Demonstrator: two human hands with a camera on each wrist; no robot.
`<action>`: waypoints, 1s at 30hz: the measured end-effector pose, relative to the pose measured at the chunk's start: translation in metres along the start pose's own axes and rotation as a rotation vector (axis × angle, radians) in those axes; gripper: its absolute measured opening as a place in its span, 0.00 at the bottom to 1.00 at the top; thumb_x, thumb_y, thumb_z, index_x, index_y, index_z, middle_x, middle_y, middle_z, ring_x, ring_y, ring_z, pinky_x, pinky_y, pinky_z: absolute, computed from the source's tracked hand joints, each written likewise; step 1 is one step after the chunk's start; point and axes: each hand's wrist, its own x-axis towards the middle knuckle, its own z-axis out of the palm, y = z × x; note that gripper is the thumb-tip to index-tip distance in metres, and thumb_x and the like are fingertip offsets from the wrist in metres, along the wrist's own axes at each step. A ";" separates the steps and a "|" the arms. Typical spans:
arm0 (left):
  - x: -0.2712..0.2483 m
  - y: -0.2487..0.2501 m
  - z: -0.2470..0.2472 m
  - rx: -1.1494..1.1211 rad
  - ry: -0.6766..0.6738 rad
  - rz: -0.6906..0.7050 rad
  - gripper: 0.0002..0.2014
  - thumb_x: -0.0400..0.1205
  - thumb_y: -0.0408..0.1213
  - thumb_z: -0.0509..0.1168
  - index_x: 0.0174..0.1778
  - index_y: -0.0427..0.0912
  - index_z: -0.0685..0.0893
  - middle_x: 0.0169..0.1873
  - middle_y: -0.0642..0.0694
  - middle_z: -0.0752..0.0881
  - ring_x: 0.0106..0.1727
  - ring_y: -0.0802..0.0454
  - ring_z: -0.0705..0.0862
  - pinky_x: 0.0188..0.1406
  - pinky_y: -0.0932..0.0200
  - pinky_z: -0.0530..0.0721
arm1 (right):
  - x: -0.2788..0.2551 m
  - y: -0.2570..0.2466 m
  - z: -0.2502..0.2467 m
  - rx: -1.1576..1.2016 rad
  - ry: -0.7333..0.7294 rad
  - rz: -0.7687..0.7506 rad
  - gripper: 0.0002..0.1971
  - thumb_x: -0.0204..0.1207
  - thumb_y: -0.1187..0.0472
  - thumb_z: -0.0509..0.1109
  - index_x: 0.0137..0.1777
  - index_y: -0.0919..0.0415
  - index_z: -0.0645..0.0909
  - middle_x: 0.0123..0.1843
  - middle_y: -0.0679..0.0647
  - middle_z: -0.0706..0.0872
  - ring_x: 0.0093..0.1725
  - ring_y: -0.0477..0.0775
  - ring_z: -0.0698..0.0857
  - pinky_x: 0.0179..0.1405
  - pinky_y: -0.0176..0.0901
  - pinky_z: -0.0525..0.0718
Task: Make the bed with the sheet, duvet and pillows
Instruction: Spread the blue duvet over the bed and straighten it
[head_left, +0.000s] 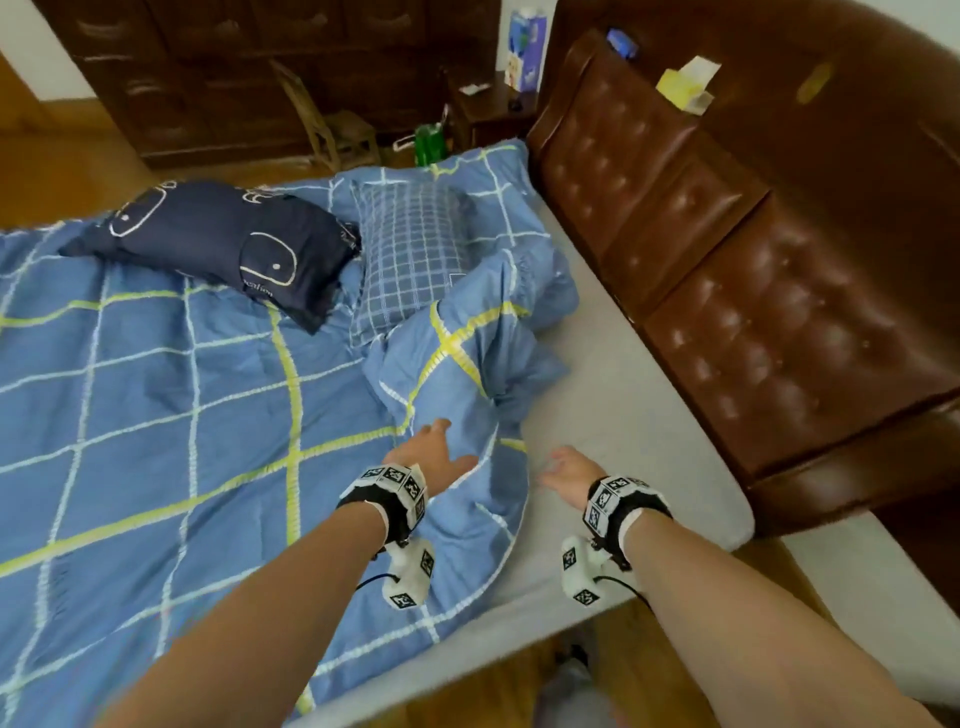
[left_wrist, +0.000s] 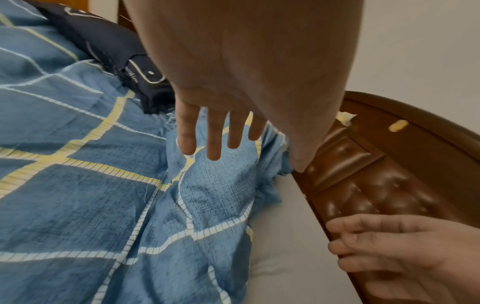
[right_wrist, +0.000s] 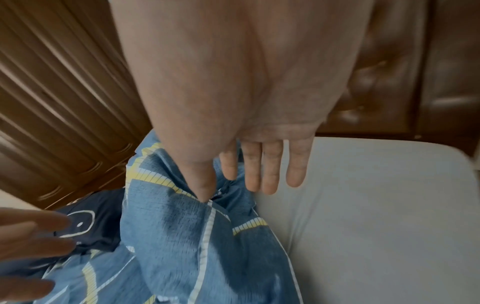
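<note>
A blue duvet (head_left: 156, 395) with white and yellow grid lines covers most of the bed, spread fairly flat on the left and bunched into a rumpled heap along its right edge. Right of that heap a strip of pale grey sheet (head_left: 613, 405) lies bare, running up to the brown tufted leather headboard (head_left: 727, 249). At the far end of the bed a dark navy pillow (head_left: 223, 244) with white outline drawings rests on top of the duvet, and just beside it on the right a blue checked pillow (head_left: 410, 254) sits partly sunk among the duvet folds.

The left hand (head_left: 434, 454) reaches out over the bunched duvet near the bed's near edge, fingers (left_wrist: 213, 133) straight and spread, grasping nothing. The right hand (head_left: 569, 473) hovers just right of the duvet's edge, over the bare sheet, its fingers (right_wrist: 270, 170) also extended and relaxed, holding nothing. Both wrists carry marker-covered bands.

Beyond the bed stand a dark wooden wardrobe (head_left: 249, 67) and a wooden chair (head_left: 332, 124).
</note>
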 end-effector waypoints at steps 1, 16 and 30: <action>0.013 0.010 0.001 -0.018 0.016 -0.060 0.43 0.76 0.66 0.61 0.82 0.48 0.54 0.79 0.41 0.66 0.73 0.37 0.75 0.69 0.37 0.76 | 0.025 0.001 -0.014 -0.014 -0.025 -0.011 0.31 0.76 0.52 0.74 0.77 0.59 0.68 0.71 0.59 0.81 0.66 0.59 0.82 0.68 0.48 0.78; 0.170 0.049 0.078 -0.235 0.007 -0.478 0.50 0.78 0.52 0.70 0.85 0.42 0.44 0.85 0.45 0.46 0.84 0.40 0.57 0.80 0.44 0.63 | 0.238 0.022 -0.042 -0.071 -0.332 0.120 0.59 0.60 0.27 0.72 0.83 0.65 0.58 0.78 0.65 0.73 0.75 0.68 0.75 0.73 0.56 0.74; 0.160 -0.012 0.124 -0.088 -0.114 -0.351 0.66 0.63 0.59 0.80 0.85 0.38 0.43 0.85 0.44 0.47 0.85 0.45 0.49 0.84 0.50 0.55 | 0.262 0.013 0.073 0.348 -0.440 0.073 0.07 0.76 0.63 0.74 0.53 0.60 0.84 0.60 0.56 0.86 0.61 0.56 0.84 0.69 0.53 0.80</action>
